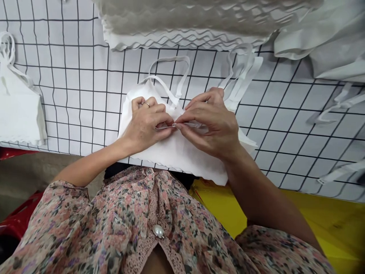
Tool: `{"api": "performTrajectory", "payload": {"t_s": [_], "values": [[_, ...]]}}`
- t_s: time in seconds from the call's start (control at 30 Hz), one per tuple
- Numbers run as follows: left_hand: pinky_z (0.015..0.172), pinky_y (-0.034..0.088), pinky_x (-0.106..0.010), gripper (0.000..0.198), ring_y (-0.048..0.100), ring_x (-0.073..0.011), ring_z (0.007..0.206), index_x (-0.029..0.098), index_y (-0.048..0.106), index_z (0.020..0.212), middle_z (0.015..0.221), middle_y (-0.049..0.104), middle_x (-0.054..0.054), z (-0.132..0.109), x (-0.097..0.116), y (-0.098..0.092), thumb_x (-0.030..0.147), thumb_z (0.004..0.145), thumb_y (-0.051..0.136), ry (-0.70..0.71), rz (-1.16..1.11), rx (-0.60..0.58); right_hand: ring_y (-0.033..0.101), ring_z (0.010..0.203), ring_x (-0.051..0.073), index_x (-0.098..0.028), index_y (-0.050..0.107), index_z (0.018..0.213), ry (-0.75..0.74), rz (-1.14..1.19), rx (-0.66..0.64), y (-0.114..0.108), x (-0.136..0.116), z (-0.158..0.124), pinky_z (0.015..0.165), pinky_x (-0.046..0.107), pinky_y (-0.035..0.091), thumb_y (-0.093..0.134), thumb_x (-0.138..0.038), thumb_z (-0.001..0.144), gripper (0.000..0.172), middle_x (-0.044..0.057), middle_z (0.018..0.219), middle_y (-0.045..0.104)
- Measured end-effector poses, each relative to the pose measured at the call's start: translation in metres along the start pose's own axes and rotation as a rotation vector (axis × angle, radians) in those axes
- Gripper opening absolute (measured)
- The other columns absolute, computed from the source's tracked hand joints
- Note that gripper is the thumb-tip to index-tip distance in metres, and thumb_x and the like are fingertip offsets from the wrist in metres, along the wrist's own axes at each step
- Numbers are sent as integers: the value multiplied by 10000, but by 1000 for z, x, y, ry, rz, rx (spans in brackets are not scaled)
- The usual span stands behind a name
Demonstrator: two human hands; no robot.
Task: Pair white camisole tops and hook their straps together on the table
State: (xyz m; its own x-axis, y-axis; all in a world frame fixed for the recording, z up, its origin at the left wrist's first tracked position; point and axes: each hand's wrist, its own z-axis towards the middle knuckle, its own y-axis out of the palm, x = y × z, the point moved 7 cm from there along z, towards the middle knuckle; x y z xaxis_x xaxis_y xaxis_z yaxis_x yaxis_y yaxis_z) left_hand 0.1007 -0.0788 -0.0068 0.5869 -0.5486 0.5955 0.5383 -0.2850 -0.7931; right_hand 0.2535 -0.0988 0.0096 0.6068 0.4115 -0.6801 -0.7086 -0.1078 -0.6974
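Observation:
A white bra [182, 158] with a wavy lower edge lies on the table, close to its front edge. My left hand [149, 121], with a ring on one finger, pinches the upper edge of the bra near its middle. Right beside it, my right hand [212, 122] pinches the same edge, and the fingertips of both hands nearly meet. A small pale piece shows between them, too small to make out. One thin strap [182, 78] loops up beyond my left hand. More white straps [242, 82] stick out behind my right hand, which hides part of the bra.
A grid-patterned cloth [85, 83] covers the table. At the back lies a stack of white pieces [182, 23] with wavy edges. White bras [19, 102] lie at the left, and white fabric and straps [342, 102] at the right. Something yellow [322, 224] is below the front edge.

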Motion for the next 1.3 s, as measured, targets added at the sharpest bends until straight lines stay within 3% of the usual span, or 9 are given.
{"api": "performTrajectory", "payload": {"t_s": [0.33,0.47,0.6,0.73,0.87,1.03,1.17,1.23,1.3], "values": [[1059,302,-444,276,543,-202,929,256,703,835,691,511,35,0,1,1,432,1044,668,-11,-51,-57,625,1014,286,-254,690,822,-59,-119,-158,-1,-7,5,1059,617,414,550,-324,1035,265,34,771,642],[1047,303,-445,242,551,-201,920,250,711,840,711,573,33,3,1,-3,397,1030,685,-38,-88,-94,613,928,243,-242,696,813,-135,-131,-264,-9,-11,17,959,511,472,498,-317,1071,334,31,749,633],[1034,307,-441,222,581,-187,886,231,716,871,789,673,28,2,-1,-20,385,1028,684,-64,-129,-148,577,777,175,-257,782,966,-114,-83,-318,-37,-6,49,733,348,454,603,-465,1051,287,26,790,625],[1090,299,-436,278,605,-154,811,215,702,911,858,742,36,-5,-8,-50,458,1043,672,-84,-142,-179,520,687,141,-248,800,923,-143,-167,-336,-55,-10,94,704,330,400,612,-513,1049,348,-5,702,582],[1110,316,-420,313,625,-159,824,224,719,978,913,782,27,-15,-17,-68,532,1024,687,-109,-109,-218,551,674,153,-257,781,893,-129,-180,-303,-43,-9,126,762,357,425,649,-435,1036,264,-11,682,643],[1115,311,-439,200,652,-179,898,247,749,1003,915,776,27,-13,-37,-63,447,993,746,-163,-43,-188,642,791,208,-287,775,920,-99,-133,-232,-18,9,142,789,377,477,660,-384,1008,174,13,830,745],[1027,374,-438,248,658,-210,953,261,752,1074,984,749,-5,-14,-52,-69,428,912,839,-186,60,-48,680,898,212,-242,756,1174,-93,-173,-133,-24,9,122,806,377,508,630,-361,1016,234,71,1177,758],[983,415,-431,359,655,-228,1000,267,743,1126,1090,735,-38,-24,-54,-83,498,879,864,-200,101,80,670,882,216,-212,744,1147,-57,-250,-6,-42,5,89,792,383,494,577,-377,1053,253,97,1141,754],[930,462,-412,368,645,-217,952,264,737,1098,1062,722,-43,-41,-55,-99,559,898,830,-241,89,181,629,799,221,-207,725,946,-21,-365,128,-64,0,41,727,384,455,540,-391,1072,289,89,908,748]]}}
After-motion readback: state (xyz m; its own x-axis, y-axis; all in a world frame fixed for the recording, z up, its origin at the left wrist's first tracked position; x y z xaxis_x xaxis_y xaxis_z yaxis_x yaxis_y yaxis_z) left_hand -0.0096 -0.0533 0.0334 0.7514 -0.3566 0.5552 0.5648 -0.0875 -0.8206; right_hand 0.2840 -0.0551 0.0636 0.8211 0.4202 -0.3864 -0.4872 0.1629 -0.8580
